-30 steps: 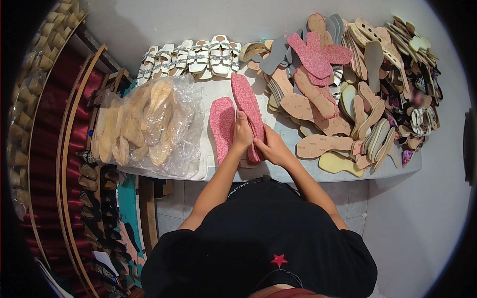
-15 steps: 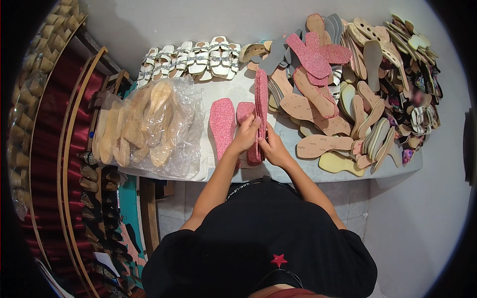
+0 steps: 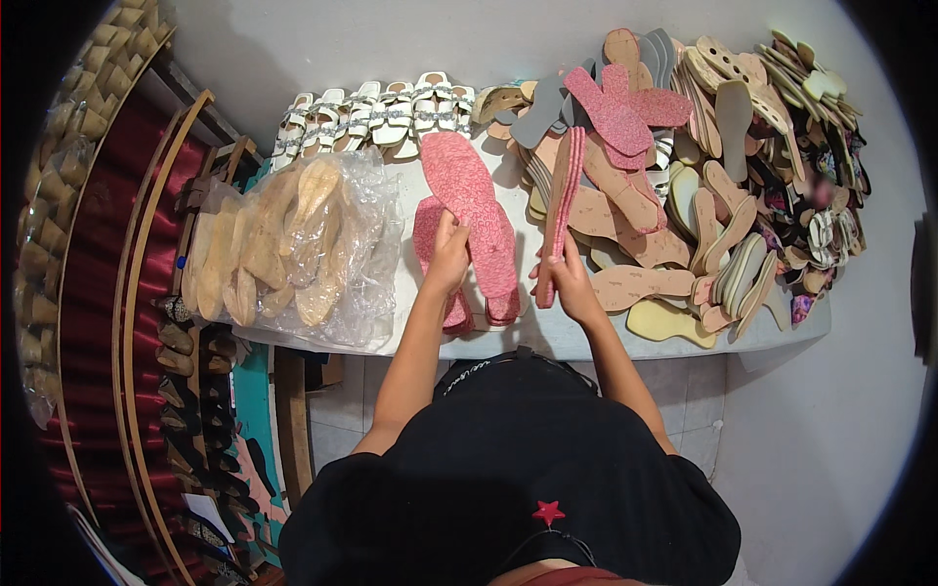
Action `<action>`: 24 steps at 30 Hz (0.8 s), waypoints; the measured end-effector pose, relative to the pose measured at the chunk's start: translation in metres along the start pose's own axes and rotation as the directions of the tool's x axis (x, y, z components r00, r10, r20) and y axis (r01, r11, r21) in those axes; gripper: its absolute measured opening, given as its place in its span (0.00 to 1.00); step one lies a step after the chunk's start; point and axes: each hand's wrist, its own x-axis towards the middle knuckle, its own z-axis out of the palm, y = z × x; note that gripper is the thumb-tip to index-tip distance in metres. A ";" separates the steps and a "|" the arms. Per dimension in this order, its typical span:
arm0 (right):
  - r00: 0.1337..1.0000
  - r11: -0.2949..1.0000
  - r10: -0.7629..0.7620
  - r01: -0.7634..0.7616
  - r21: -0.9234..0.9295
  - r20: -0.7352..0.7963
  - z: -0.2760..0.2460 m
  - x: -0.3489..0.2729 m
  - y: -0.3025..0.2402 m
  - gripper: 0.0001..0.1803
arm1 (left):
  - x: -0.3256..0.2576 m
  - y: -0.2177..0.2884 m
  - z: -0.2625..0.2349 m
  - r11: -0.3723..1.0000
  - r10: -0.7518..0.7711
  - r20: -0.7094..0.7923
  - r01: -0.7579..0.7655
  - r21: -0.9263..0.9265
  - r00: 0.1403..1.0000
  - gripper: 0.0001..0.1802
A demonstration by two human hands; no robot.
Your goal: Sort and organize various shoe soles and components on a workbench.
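Observation:
My left hand [image 3: 449, 256] is closed on a pink speckled shoe insole [image 3: 457, 176], tilted over two piles of similar pink insoles on the table. Part of the left pile [image 3: 426, 230] shows beside it, and the right pile [image 3: 500, 264] lies partly under it. To the right, my right hand [image 3: 572, 281] grips a small stack of insoles [image 3: 563, 205] standing on edge, pink along their sides with a tan face turned left. My fingers hide the lower part of that stack.
A clear plastic bag of wooden shoe forms [image 3: 293, 244] lies on the left of the white table [image 3: 415, 337]. White sandals [image 3: 391, 117] line the wall. Heaped insoles [image 3: 640, 283] and more pink insoles [image 3: 625, 117] cover the right side. Shelves of shoe forms [image 3: 186, 391] stand at far left.
My hands have moved apart. The stack they held together is split: one insole has gone left over the piles with my left hand, the others right with my right hand.

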 end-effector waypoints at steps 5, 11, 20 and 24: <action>0.934 0.645 -0.353 0.286 -0.709 0.055 0.022 -0.003 -0.025 0.40 | -0.009 0.000 0.018 0.958 -0.079 0.046 0.088 -0.273 0.996 0.21; 0.977 0.596 -0.214 0.114 -0.795 -0.020 0.047 -0.007 -0.040 0.42 | -0.012 -0.009 0.035 0.935 -0.164 -0.023 0.148 -0.323 0.986 0.23; 0.965 0.514 -0.263 0.152 -0.844 0.014 0.049 -0.006 -0.027 0.41 | -0.012 0.001 0.042 0.924 -0.127 0.204 0.190 -0.330 0.971 0.38; 0.965 0.501 -0.263 0.150 -0.852 0.016 0.050 -0.006 -0.025 0.40 | -0.016 0.007 0.047 0.925 -0.126 0.159 0.174 -0.339 0.979 0.37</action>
